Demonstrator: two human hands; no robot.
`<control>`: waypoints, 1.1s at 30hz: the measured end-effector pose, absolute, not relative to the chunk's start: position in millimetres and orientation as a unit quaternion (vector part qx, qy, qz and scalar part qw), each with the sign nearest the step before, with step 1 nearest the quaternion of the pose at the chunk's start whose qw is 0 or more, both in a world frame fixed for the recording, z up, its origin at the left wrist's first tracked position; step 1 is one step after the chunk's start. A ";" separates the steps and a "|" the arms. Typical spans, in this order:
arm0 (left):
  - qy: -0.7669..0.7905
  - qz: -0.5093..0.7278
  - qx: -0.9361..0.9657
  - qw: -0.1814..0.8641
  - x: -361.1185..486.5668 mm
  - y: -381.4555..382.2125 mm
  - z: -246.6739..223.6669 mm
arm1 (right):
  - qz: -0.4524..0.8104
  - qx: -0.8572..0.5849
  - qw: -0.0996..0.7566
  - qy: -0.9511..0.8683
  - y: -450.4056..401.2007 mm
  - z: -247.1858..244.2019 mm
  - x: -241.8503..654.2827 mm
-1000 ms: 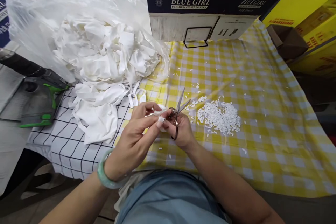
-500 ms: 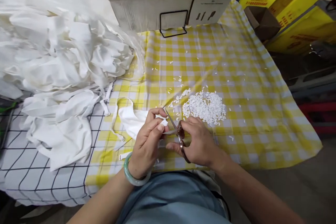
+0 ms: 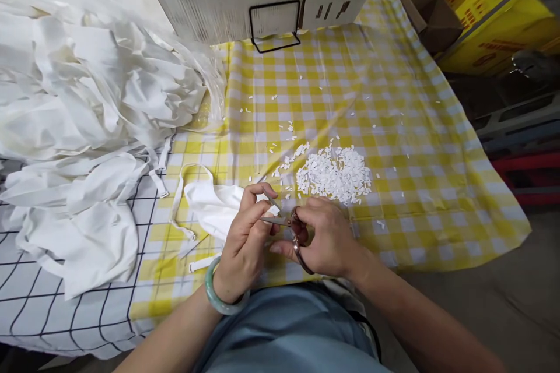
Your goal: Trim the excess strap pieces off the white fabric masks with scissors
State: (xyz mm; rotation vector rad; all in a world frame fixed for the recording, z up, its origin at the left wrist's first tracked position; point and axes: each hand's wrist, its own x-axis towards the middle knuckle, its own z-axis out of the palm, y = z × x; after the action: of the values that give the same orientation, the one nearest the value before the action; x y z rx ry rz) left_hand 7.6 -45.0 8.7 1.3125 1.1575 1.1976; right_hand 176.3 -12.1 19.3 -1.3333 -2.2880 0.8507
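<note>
My left hand (image 3: 247,239), with a green bangle at the wrist, pinches an edge of a white garment (image 3: 212,204). A small white tab of it sticks up at the fingertips. My right hand (image 3: 326,236) holds small scissors (image 3: 298,245) by their loops. The blades are apart and point left, with the white tab between or beside them; exactly which is hard to tell. Part of the garment lies on the yellow checked cloth left of my left hand, with a thin strap looping out. A pile of tiny white pieces (image 3: 335,175) sits just beyond my right hand.
White garments (image 3: 96,81) are heaped at the left, partly in clear plastic. Another white garment (image 3: 91,233) lies nearer. A carton (image 3: 227,3) and a black wire stand (image 3: 275,26) are at the back. A brown box (image 3: 431,20) and yellow boxes are at the right.
The scissor blades have swung to point more to the left at the white tab and opened wider. The whole view has shifted slightly, with the table items appearing further left and higher.
</note>
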 end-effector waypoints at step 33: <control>0.450 0.390 0.571 0.565 43.0 -33.1 -0.1 | 0.399 -0.631 0.167 -0.643 -47.0 -4.0 217.3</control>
State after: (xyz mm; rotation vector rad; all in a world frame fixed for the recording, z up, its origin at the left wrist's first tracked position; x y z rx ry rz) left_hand 43.0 -33.1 -0.1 1.3438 1.0586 0.9185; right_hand 217.3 -47.0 -4.0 -1.7968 -1.8304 1.1359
